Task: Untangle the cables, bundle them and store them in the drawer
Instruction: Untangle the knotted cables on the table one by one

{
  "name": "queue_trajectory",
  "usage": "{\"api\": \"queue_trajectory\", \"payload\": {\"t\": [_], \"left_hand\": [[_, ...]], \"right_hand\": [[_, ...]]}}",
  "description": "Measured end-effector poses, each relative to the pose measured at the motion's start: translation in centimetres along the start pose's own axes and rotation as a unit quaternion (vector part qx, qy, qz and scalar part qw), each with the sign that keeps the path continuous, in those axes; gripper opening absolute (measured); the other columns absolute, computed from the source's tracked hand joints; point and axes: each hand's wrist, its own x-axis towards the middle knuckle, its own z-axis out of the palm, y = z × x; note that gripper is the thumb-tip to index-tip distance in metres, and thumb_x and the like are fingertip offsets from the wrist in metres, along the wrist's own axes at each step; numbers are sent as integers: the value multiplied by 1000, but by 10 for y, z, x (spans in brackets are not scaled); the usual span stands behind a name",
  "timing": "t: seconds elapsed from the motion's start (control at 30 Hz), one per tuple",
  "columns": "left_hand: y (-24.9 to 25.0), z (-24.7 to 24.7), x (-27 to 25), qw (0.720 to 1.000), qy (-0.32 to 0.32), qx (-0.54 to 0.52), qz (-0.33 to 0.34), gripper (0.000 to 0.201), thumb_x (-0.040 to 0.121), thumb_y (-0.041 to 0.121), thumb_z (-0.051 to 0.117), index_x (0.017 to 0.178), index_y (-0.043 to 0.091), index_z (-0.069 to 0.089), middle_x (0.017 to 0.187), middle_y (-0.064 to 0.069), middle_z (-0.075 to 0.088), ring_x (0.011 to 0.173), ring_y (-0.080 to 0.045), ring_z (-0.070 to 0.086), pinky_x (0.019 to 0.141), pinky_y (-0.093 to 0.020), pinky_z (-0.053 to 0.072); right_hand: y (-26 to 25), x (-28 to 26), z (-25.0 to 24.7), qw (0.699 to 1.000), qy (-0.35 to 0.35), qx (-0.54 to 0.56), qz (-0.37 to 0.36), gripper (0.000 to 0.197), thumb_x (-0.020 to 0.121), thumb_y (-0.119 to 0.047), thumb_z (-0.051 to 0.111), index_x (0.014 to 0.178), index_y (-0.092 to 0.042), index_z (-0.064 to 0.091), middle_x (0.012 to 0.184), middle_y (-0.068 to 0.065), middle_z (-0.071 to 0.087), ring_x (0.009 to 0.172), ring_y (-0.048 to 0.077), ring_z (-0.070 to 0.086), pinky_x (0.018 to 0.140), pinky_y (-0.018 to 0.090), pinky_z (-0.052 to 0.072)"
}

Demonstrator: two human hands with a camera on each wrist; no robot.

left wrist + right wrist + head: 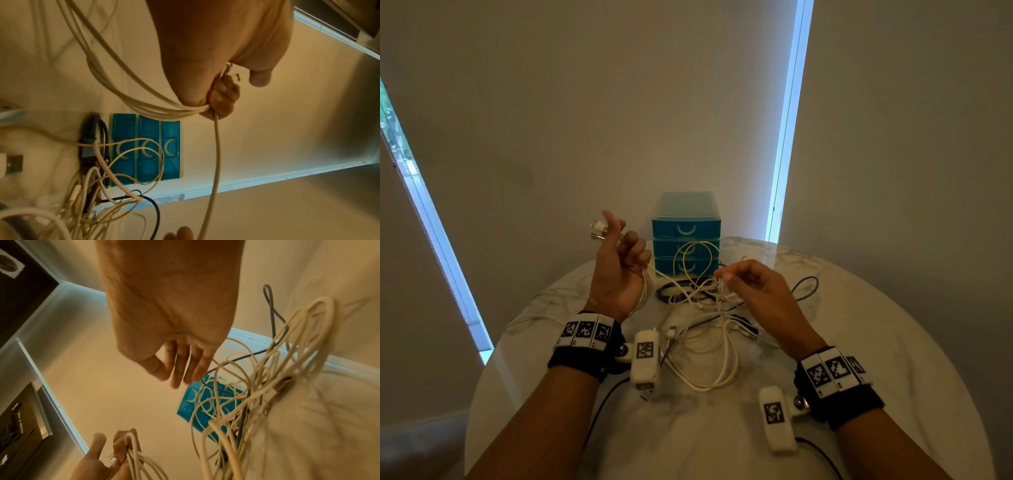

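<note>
My left hand (631, 251) is raised left of the blue three-drawer unit (686, 240). It grips a bunch of white cable loops (156, 112), and two USB plugs (596, 230) stick out above the thumb. One white strand (216, 162) runs from this fist down toward the right fingertips (180, 232). My right hand (724, 275) hovers over the tangle of cables (709, 318) with fingers nearly straight (176, 366); I see nothing clamped between them. A thin yellow cable (698, 257) loops up in front of the drawers, which are all closed.
The round marble table (876, 359) carries everything. A black cable coil (671, 291) lies before the drawer unit. A dark grey loop (806, 286) trails to the right. The wall and window blinds stand close behind the table's far edge.
</note>
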Motion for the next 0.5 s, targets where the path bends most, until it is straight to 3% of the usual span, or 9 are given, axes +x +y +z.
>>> {"api": "queue_trajectory", "payload": {"t": [0.07, 0.13, 0.27, 0.43, 0.5], "left_hand": [[1, 2, -3, 999, 7, 41, 9, 30, 100, 51, 62, 86, 27, 50, 61, 10, 27, 48, -5, 21, 41, -19, 22], [4, 2, -4, 998, 23, 62, 18, 32, 105, 47, 60, 80, 29, 48, 58, 10, 25, 48, -7, 15, 40, -19, 19], [11, 1, -5, 996, 52, 72, 32, 41, 105, 45, 62, 70, 32, 44, 51, 10, 23, 40, -5, 17, 37, -20, 17], [19, -1, -5, 992, 86, 77, 54, 43, 99, 48, 70, 63, 30, 55, 52, 9, 22, 43, -7, 16, 41, -24, 14], [19, -2, -4, 991, 88, 78, 57, 40, 97, 49, 72, 66, 30, 56, 52, 9, 22, 43, -7, 16, 42, -24, 14]], "right_hand": [[3, 4, -10, 997, 38, -60, -16, 23, 96, -7, 73, 110, -25, 77, 117, -14, 78, 118, 1, 67, 108, 30, 52], [6, 5, -23, 991, 4, -136, -11, 33, 89, -6, 76, 107, -34, 78, 118, -21, 75, 117, -8, 63, 102, 17, 45], [19, 7, -41, 966, -51, -250, 38, 31, 87, -9, 80, 100, -37, 80, 115, -17, 77, 115, 4, 67, 106, 30, 50], [20, 6, -56, 956, -111, -264, 63, 12, 89, -24, 85, 99, -31, 84, 96, -15, 82, 97, -2, 73, 103, 30, 56], [15, 2, -59, 961, -133, -239, 49, 15, 89, -27, 86, 104, -32, 84, 96, -14, 82, 98, 0, 74, 101, 30, 55]]}}
